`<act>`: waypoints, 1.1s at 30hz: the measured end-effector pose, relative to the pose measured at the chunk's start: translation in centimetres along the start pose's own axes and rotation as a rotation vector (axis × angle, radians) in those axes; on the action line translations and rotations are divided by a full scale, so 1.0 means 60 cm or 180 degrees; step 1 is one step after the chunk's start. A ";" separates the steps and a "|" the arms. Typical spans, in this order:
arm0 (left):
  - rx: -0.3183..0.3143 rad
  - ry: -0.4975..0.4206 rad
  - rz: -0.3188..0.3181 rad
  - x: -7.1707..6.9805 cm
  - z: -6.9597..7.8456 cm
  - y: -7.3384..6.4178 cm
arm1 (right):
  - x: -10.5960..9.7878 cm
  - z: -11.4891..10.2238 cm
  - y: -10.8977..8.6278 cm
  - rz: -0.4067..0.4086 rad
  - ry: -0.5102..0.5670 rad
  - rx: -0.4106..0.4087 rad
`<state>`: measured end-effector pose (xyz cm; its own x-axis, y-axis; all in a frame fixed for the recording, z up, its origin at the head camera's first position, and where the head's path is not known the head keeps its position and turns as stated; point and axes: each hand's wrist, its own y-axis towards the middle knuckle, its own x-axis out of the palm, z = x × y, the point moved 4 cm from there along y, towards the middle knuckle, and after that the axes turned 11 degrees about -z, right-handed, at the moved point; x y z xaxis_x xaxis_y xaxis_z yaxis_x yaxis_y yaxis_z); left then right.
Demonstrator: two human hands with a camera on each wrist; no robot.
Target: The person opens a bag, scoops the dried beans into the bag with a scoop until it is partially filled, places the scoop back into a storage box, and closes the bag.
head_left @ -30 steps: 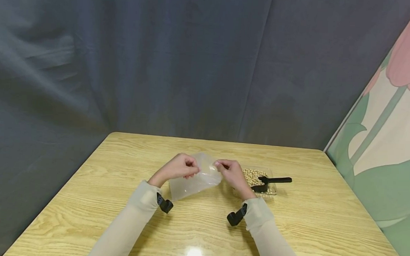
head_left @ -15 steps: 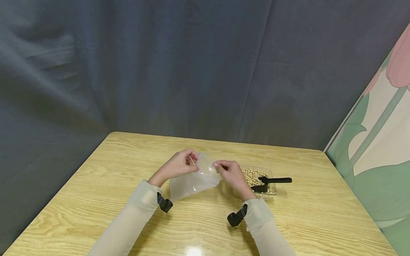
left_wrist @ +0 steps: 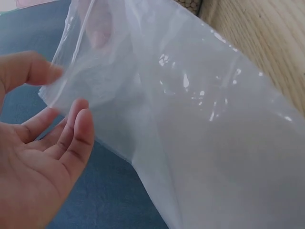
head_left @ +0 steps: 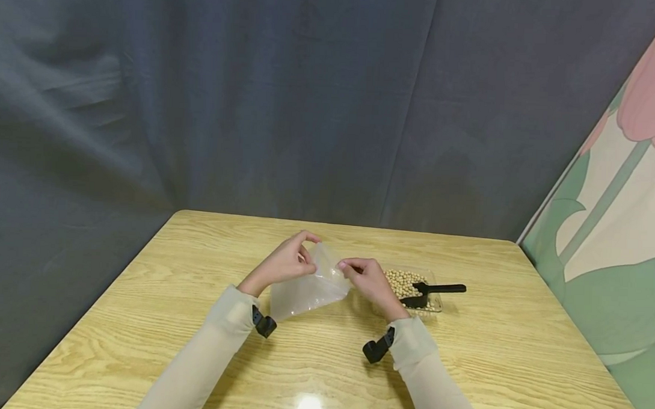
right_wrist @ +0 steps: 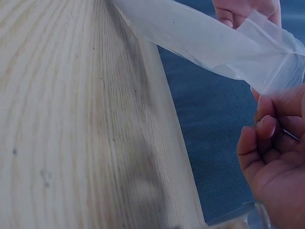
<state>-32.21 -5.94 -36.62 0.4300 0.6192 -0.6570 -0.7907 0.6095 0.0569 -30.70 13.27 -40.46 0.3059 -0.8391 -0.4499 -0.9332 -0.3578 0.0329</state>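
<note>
A translucent plastic zip bag (head_left: 302,297) hangs slantwise between the two hands, its body reaching down to the left over the table. My right hand (head_left: 370,281) pinches the bag's top edge between thumb and fingertips; the right wrist view shows that right hand (right_wrist: 286,157) close up at the zip strip. My left hand (head_left: 288,264) is at the opposite top corner. In the left wrist view its thumb and fingers stand apart around the bag's zip edge, the left hand (left_wrist: 43,167) not closed on it. The bag (left_wrist: 214,143) looks flat, with nothing visible inside.
Just right of the right hand stands a clear container (head_left: 439,306) of pale round beans (head_left: 403,282). A black scoop (head_left: 442,288) lies in it, handle jutting right over the rim. The wooden table (head_left: 182,320) ends at a dark curtain (head_left: 287,107) behind.
My left hand's fingers have spread from a close curl, and the hand has shifted slightly up and away along the bag's edge. The right hand keeps its pinch, almost unmoved.
</note>
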 end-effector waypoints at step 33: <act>0.0461 0.0138 -0.0693 0.012 0.021 -0.005 | 0.001 0.004 0.004 -0.0090 0.0134 0.0081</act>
<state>-31.11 -5.06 -36.14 0.5617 0.4457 -0.6970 -0.6096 0.7926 0.0155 -30.96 13.23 -40.67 0.3393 -0.8455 -0.4122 -0.9284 -0.3715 -0.0023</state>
